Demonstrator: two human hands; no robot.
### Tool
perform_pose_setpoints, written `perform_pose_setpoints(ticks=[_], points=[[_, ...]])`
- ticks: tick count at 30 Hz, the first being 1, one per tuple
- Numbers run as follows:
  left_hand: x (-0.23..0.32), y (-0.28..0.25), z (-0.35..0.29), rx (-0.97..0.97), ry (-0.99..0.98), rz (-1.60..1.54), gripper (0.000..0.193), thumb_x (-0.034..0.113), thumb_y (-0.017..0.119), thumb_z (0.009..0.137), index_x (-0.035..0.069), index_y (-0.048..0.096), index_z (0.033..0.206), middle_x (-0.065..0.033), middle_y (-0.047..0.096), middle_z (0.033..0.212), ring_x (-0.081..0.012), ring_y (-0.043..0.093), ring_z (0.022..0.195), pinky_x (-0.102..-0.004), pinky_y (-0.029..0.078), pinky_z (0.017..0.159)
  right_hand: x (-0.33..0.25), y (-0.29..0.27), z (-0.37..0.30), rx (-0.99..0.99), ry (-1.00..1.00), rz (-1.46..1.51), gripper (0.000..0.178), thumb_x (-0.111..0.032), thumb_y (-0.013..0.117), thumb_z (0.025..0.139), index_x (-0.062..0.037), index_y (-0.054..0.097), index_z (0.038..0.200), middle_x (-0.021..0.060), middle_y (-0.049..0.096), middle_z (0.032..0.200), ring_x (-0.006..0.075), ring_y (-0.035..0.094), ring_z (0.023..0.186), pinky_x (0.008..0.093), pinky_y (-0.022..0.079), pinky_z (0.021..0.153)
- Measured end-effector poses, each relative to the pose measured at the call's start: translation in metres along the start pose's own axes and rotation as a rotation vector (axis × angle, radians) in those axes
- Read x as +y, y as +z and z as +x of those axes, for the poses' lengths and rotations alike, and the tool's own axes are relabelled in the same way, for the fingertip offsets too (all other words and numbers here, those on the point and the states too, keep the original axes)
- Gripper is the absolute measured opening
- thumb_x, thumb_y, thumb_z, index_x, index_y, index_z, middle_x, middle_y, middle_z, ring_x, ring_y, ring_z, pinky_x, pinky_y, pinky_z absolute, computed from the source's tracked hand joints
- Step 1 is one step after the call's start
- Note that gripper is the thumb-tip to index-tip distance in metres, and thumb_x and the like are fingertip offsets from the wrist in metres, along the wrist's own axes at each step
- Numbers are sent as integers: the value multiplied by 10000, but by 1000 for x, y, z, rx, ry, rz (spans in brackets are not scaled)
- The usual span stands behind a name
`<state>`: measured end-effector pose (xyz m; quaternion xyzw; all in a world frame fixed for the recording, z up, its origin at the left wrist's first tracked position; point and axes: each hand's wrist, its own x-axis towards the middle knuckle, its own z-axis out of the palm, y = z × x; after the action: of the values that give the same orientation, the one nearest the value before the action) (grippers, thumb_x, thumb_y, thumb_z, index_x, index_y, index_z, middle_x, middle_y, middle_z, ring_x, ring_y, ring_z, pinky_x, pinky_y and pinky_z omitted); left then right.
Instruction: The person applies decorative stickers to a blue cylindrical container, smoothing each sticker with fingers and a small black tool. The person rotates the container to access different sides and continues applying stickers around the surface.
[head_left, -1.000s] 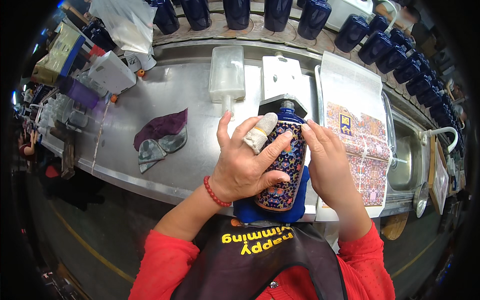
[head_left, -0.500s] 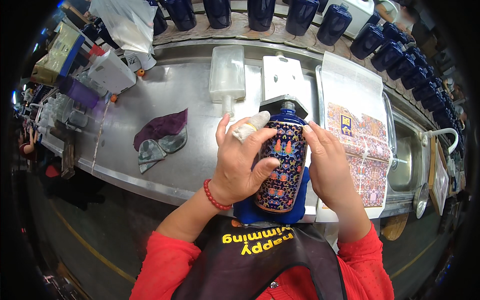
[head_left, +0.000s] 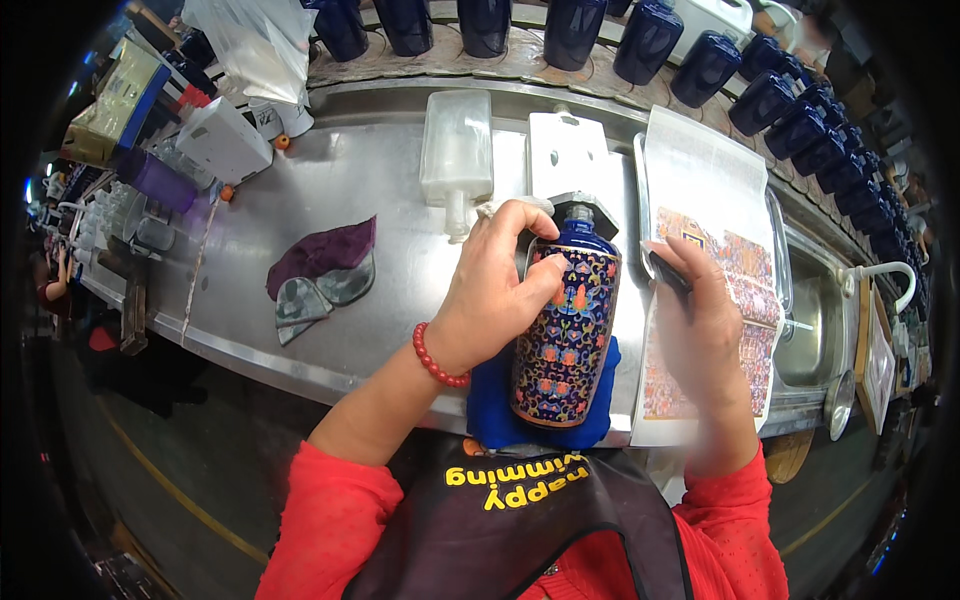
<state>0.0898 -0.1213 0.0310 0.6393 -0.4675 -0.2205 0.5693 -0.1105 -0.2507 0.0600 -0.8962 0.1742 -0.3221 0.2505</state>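
Note:
A dark blue bottle (head_left: 568, 345) with a colourful floral pattern leans back on a folded blue cloth (head_left: 490, 405), its bare glass neck pointing away from me. Thumb and fingers of my left hand (head_left: 505, 280) grip its upper left side near the shoulder; a red bead bracelet circles that wrist. My right hand (head_left: 705, 320), partly blurred, is off the bottle to its right, above the patterned paper sheets (head_left: 690, 410). Its fingers close on a small dark flat piece (head_left: 668, 273), whose kind I cannot make out. Behind the bottle's neck is a dark angular support (head_left: 600, 212).
An upside-down clear glass bottle (head_left: 456, 150) and a white container (head_left: 568, 150) lie behind the work. Purple and grey-green cloths (head_left: 320, 265) rest at left on the metal table (head_left: 390, 340). Several blue bottles (head_left: 575, 35) line the far conveyor. A sink (head_left: 810, 345) is at right.
My right hand has left the bottle's right shoulder and moved right, now showing the dark flat piece. My left hand has shifted slightly on the bottle. The far blue bottles have moved along leftward.

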Motion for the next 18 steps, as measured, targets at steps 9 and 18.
perform_pose_setpoints(ticks=[9, 18], points=[[13, -7, 15, -47, 234, 248, 183, 68, 601, 843, 31, 648, 1016, -134, 645, 959, -316, 581, 945, -440, 436, 942, 3, -20, 45, -109, 196, 224, 209, -60, 684, 891, -6, 620, 1083, 84, 649, 835, 124, 636, 732, 258, 501, 661], [36, 3, 9, -25, 395, 650, 224, 91, 633, 826, 31, 653, 1041, -208, 617, 1099, -415, 491, 1184, -596, 280, 1114, 8, -21, 41, -155, 153, 197, 236, -29, 699, 884, -14, 647, 1114, 27, 651, 922, 64, 613, 813, 218, 480, 712]])
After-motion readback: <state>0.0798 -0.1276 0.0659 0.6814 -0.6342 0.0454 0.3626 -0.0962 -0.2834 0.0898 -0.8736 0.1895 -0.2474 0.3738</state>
